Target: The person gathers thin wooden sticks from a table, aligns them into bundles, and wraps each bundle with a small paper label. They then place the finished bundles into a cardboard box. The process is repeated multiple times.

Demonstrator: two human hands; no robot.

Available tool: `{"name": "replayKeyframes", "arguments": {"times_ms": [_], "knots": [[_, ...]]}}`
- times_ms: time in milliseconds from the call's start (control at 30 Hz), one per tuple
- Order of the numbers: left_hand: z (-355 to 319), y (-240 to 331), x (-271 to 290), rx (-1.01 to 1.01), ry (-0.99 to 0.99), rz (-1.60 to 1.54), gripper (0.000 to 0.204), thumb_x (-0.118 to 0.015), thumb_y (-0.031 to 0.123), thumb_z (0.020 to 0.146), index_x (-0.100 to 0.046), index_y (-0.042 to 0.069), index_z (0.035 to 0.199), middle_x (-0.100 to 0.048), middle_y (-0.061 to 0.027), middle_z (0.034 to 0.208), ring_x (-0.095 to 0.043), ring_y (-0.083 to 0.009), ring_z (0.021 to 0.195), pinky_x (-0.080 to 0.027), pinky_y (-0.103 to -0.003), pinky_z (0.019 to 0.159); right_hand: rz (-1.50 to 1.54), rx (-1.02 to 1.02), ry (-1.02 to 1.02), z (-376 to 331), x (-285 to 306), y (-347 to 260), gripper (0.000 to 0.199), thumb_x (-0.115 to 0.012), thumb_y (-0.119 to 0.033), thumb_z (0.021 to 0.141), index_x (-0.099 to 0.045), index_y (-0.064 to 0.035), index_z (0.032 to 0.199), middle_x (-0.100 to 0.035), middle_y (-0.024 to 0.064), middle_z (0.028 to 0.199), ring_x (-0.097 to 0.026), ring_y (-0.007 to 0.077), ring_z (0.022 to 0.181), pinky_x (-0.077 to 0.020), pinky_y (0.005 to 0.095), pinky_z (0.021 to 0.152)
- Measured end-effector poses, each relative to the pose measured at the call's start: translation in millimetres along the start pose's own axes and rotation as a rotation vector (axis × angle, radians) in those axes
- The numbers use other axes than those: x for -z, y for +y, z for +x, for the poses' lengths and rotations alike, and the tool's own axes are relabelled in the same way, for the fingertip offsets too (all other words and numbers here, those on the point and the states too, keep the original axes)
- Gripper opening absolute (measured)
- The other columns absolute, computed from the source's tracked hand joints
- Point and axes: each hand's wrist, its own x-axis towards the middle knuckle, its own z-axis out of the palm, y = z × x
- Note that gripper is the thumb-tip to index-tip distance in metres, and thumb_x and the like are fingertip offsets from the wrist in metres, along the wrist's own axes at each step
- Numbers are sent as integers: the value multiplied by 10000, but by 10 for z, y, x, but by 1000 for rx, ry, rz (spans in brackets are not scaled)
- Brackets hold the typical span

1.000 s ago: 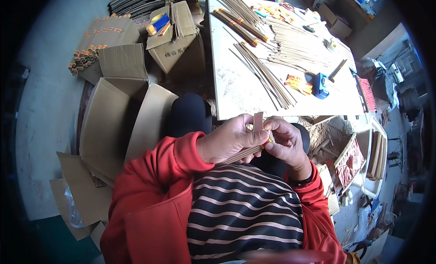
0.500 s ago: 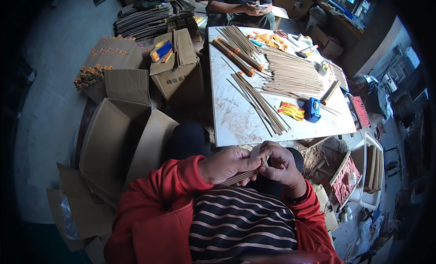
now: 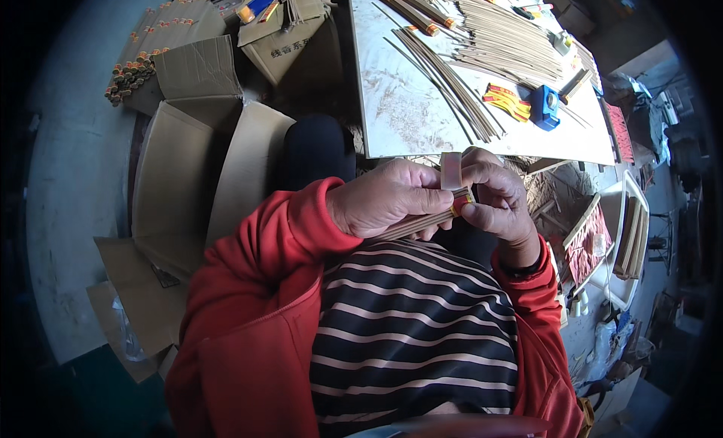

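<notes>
Left hand [image 3: 388, 198] clasping slim sticks [image 3: 410, 226], flat strip [image 3: 451, 171]

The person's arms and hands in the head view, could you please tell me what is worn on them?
The left sleeve and right sleeve are long and red. A dark band, perhaps an inner cuff, shows at the right wrist. The left hand and right hand wear no gloves.
</notes>
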Motion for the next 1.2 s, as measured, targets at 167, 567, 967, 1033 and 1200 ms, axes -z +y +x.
{"name": "replayKeyframes", "arguments": {"times_ms": [167, 567, 967, 1033, 1200], "knots": [[24, 28, -16, 15, 34, -5, 256, -497, 167, 907, -506, -51, 1041, -583, -111, 847, -571, -120, 660, -487, -219, 593, -8, -2, -31, 42, 49, -10, 232, -663, -45, 656, -599, -5, 875, -532, 81, 844, -515, 196, 802, -397, 290, 729], [26, 56, -52, -26, 67, 152, 282, -521, 216, 900, -525, -34, 1030, -581, -85, 837, -560, -96, 671, -469, -200, 601, -64, 7, 28, 47, 24, 28, 223, -653, -55, 651, -593, 4, 858, -534, 85, 826, -519, 184, 783, -404, 281, 706], [54, 32, 17, 77, 40, 220, 276, -449, 272, 934, -494, 17, 1030, -564, -44, 785, -552, -76, 646, -455, -178, 577, -108, -65, 58, -18, 8, 97, 201, -652, -47, 667, -584, -14, 854, -516, 54, 775, -499, 155, 707, -393, 255, 613], [43, 60, -4, 70, 53, 259, 287, -446, 288, 934, -515, 16, 998, -563, -38, 777, -536, -77, 619, -448, -176, 564, -98, -58, 86, -17, -21, 85, 196, -648, -47, 665, -588, -20, 849, -499, 45, 738, -481, 143, 661, -377, 249, 578], [62, -19, 9, 26, 123, 203, 283, -471, 297, 923, -531, 22, 899, -539, -39, 696, -493, -64, 527, -388, -166, 481, -120, -84, 87, 18, -20, 26, 160, -647, -62, 704, -575, -15, 838, -508, 43, 744, -501, 148, 682, -393, 248, 614]]}}
